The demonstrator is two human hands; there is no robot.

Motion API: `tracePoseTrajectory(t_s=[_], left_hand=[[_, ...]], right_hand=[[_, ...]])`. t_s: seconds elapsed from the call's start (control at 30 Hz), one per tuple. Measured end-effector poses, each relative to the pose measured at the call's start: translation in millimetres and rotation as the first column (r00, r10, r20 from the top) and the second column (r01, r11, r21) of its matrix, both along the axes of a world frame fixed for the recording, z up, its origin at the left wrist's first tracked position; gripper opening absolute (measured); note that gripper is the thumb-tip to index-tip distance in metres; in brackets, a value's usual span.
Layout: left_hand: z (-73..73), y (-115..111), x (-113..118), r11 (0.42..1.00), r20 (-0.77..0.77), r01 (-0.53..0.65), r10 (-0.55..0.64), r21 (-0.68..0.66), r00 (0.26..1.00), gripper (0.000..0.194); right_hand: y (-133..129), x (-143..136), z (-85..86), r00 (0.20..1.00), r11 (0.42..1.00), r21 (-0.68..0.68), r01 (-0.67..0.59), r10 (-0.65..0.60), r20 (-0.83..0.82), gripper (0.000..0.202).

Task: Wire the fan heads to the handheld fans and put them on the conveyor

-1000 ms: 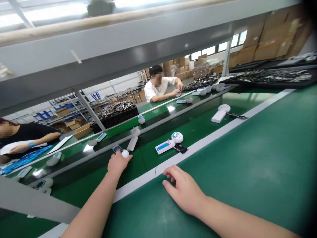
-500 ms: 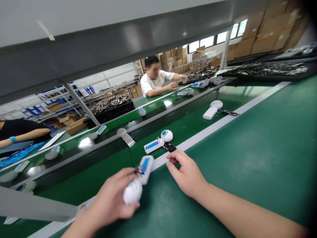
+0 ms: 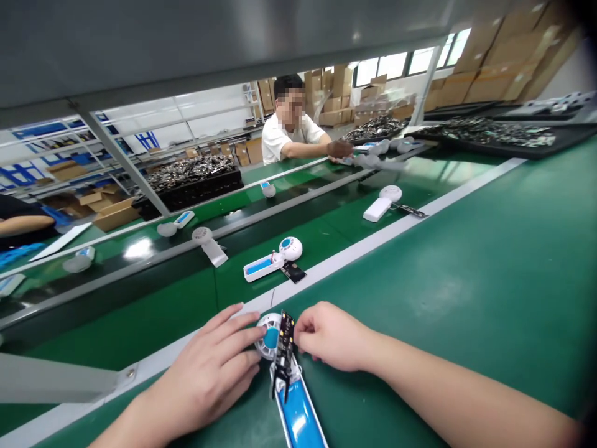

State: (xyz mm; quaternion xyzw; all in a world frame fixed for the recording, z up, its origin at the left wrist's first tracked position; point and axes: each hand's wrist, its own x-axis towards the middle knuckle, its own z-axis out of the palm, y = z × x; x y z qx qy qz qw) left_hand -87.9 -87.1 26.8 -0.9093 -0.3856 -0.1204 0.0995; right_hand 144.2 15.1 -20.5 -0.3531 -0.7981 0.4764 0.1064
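White fan head [image 3: 271,339]: my left grip [image 3: 212,367] rests unclasped, steadying.
Black circuit board [image 3: 285,342]: right grip's [image 3: 333,339] pinch unclear; I'd handle edges only.

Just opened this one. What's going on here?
The left hand has its fingers on the round head of a white device lying on the green worktop. The right hand is beside a dark board that lies across the device; whether it touches is unclear. Similar devices lie on the belt beyond, where a co-worker has an arm stretched out.
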Motion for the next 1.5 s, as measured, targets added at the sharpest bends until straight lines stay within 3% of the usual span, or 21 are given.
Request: tracePoseTrajectory(t_s=[0.07, 0.13, 0.2, 0.3, 0.47, 0.6, 0.7, 0.77, 0.83, 0.9, 0.97, 1.07, 1.17, 1.27, 1.33, 1.5], left_hand=[[-3.3, -3, 3, 0.999, 0.049, -0.010, 0.008, 0.037, 0.999, 0.010], [-2.2, -1, 12, 0.999, -0.018, 0.010, -0.009, 0.045, 1.000, 0.022], [2.8, 3, 22, 0.996, -0.134, 0.089, -0.087, 0.010, 0.987, 0.035], [10.1, 6, 33, 0.980, -0.197, 0.192, -0.199, -0.054, 0.960, 0.035], [2.3, -10, 19, 0.985, -0.177, 0.173, -0.169, 0.008, 0.970, 0.038], [-12.0, -16, 13, 0.986, -0.051, -0.037, 0.046, 0.161, 0.998, 0.031], [-18.0, -11, 21, 0.950, 0.011, -0.279, 0.281, 0.140, 0.960, 0.029], [-19.3, -5, 26, 0.902, 0.086, -0.431, 0.430, 0.003, 0.899, 0.028], [-19.8, -1, 31, 0.804, 0.183, -0.535, 0.586, -0.260, 0.790, 0.025], [-21.1, 1, 34, 0.678, 0.255, -0.530, 0.707, -0.510, 0.659, 0.025], [-24.4, 1, 37, 0.626, 0.316, -0.476, 0.752, -0.618, 0.578, 0.028], [-33.0, -4, 39, 0.649, 0.403, -0.458, 0.749, -0.608, 0.526, 0.029], [-41.4, -9, 40, 0.698, 0.479, -0.506, 0.716, -0.507, 0.508, 0.022], [-45.2, -11, 43, 0.803, 0.529, -0.512, 0.590, -0.305, 0.611, 0.013], [-45.7, -11, 46, 0.870, 0.542, -0.458, 0.478, -0.183, 0.692, 0.013], [-47.4, -10, 52, 0.909, 0.535, -0.402, 0.395, -0.110, 0.747, 0.016]], right_hand=[[-5, -1, -0.5, 1.000, 1.000, 0.025, -0.002, 0.003, -0.024, 0.017], [-10, -2, -1.1, 0.996, 0.999, 0.053, 0.010, -0.005, -0.087, 0.012], [-13, -1, -2.2, 0.990, 0.999, 0.047, 0.011, -0.005, -0.139, 0.011], [-11, -1, -3.3, 0.989, 0.998, 0.067, -0.010, 0.020, -0.145, 0.014], [-11, -3, 2.0, 0.992, 0.997, 0.068, -0.044, 0.052, -0.116, 0.016], [-18, -4, 4.2, 0.994, 0.987, 0.143, -0.075, 0.086, -0.072, 0.012], [-22, -7, 0.0, 0.993, 0.985, 0.169, -0.021, 0.041, -0.113, 0.021], [-23, -9, -2.9, 0.986, 0.981, 0.193, 0.000, 0.032, -0.162, 0.020], [-24, -10, -4.3, 0.976, 0.979, 0.204, 0.017, 0.028, -0.216, 0.017], [-24, -12, -4.4, 0.961, 0.984, 0.173, 0.048, 0.002, -0.277, 0.016], [-25, -13, -4.5, 0.943, 0.989, 0.119, 0.092, -0.048, -0.329, 0.015], [-26, -15, -5.8, 0.924, 0.988, 0.049, 0.143, -0.116, -0.363, 0.014], [-27, -18, -7.1, 0.910, 0.981, 0.002, 0.192, -0.177, -0.375, 0.013], [-29, -20, -6.6, 0.906, 0.977, 0.009, 0.211, -0.192, -0.377, 0.013], [-31, -21, -5.2, 0.916, 0.974, 0.087, 0.208, -0.163, -0.366, 0.012], [-37, -21, -0.4, 0.949, 0.936, 0.280, 0.212, -0.129, -0.288, 0.011]])
